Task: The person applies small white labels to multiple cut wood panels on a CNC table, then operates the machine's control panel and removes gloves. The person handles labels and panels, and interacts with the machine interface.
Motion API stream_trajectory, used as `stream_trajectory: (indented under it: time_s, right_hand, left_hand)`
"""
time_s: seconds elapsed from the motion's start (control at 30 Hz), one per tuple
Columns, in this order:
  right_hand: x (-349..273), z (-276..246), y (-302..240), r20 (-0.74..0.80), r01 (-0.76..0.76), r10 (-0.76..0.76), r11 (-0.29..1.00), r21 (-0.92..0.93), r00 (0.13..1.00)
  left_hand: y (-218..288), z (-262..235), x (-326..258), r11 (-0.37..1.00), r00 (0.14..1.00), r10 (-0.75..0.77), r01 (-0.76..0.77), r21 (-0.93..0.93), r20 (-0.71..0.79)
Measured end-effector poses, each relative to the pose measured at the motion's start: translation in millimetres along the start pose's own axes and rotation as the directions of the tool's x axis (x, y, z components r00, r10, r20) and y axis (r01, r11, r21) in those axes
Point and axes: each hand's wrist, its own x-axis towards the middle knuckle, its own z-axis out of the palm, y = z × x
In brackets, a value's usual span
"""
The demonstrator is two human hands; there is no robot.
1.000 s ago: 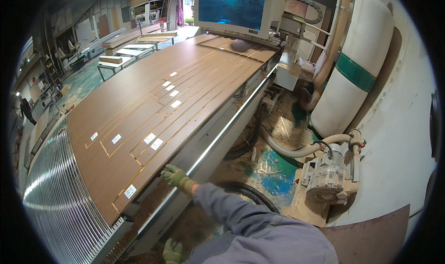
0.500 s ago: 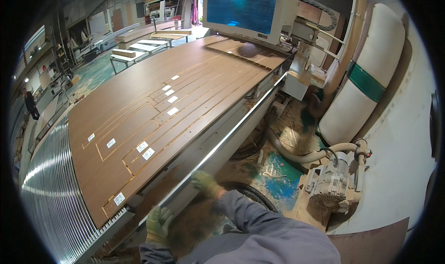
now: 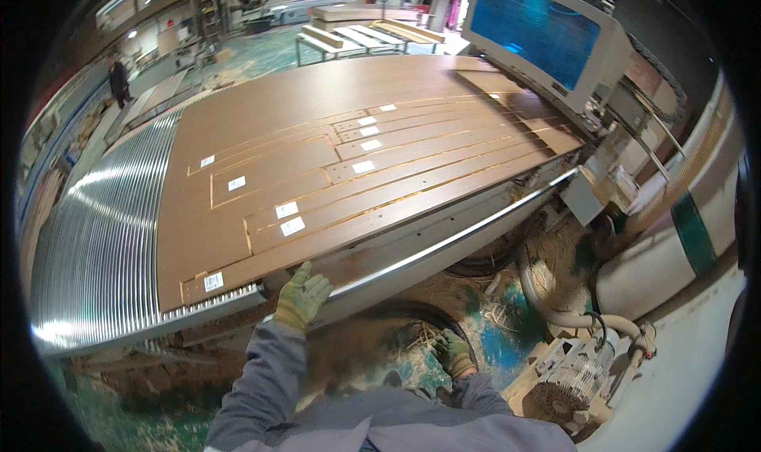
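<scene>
Meanwhile, gloved left hand [image 3: 301,295] pressed flat, grip open, on the brown panel [image 3: 349,155].
Right hand [image 3: 455,352] hung lower centre; its grip unclear.

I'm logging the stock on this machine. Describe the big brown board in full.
The brown board looks like wood-grain laminate and lies flat on the machine bed. Thin pale cut lines divide it into long strips and rectangles, several bearing small white labels. The gloved left hand rests at its near edge, beside the ribbed metal rollers.
</scene>
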Motion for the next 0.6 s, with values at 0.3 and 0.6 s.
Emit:
stream_trajectory:
  time_s: [0.3,0.6]
  right_hand:
    - [-30.8,1.7,-41.9,-0.071,-0.065,0.068,0.997,0.038,0.995]
    - [-45.7,17.6,-116.2,0.16,-0.355,0.318,0.801,0.481,0.934]
  left_hand:
    - [-11.9,-33.1,36.1,0.998,0.988,0.004,-0.014,0.069,0.151]
    - [-30.6,34.3,2.4,0.997,0.998,-0.016,0.02,-0.072,0.054]
